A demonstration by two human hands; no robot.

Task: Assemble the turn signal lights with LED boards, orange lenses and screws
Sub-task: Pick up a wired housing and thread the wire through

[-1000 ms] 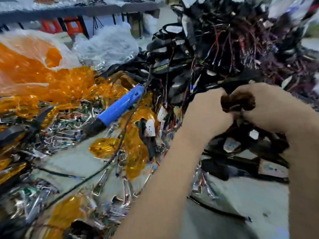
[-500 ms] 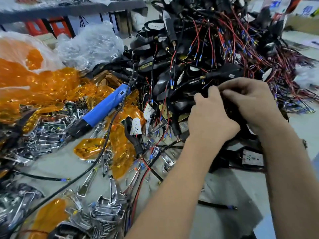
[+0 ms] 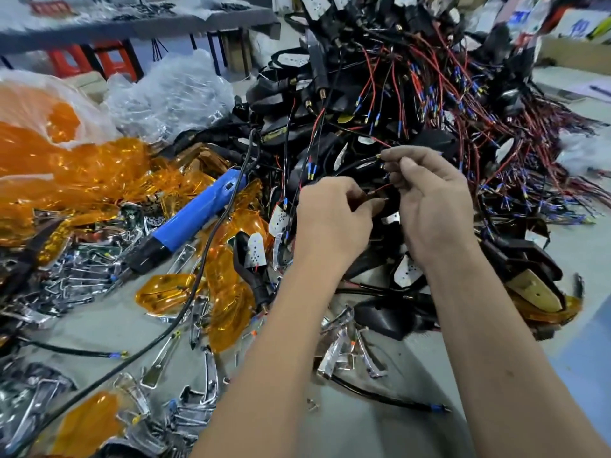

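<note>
Grip, right hand (image 3: 429, 206): thumb + forefinger pinch a thin lead near its brass-tipped end; other fingers curled loose.
Grip, left hand (image 3: 330, 219): fingers curled in twd the same black housing (image 3: 385, 206); looks clamped on it or its wire, but the contact pt is hidden behind the knuckles.
Item in hand: turn signal housing w/ red wire (image 3: 383, 187), held up btwn both hands, at the near edge of the wire pile (image 3: 429, 94).
Step (judged): freeing 1 unit's leads from the tangle before fitting parts.
Handling, housing: light, rigid plastic, prob. tolerates a firm hold; take by the body, not by the lead.
Handling, leads: thin, limp, snag easily on neighbours; pull slow, hold near the terminal, not mid-span. Solder joints likely the weak pt.
LED boards (image 3: 255, 251): white, small, stiff; several lie loose just left of the hands. Edge-hold advised; keep off the LED face.
Orange lenses (image 3: 165, 289): clear amber, heaped left on tabletop (image 3: 347, 434); prob. slick, scratch-prone, light.
Screws: 1 or 2 small ones (image 3: 312, 405) on the tabletop near the left forearm; too small to say more.
Driver (image 3: 195, 216): blue, corded, lying left, untouched.
Chrome trim pcs (image 3: 82, 276): scattered lower left.
</note>
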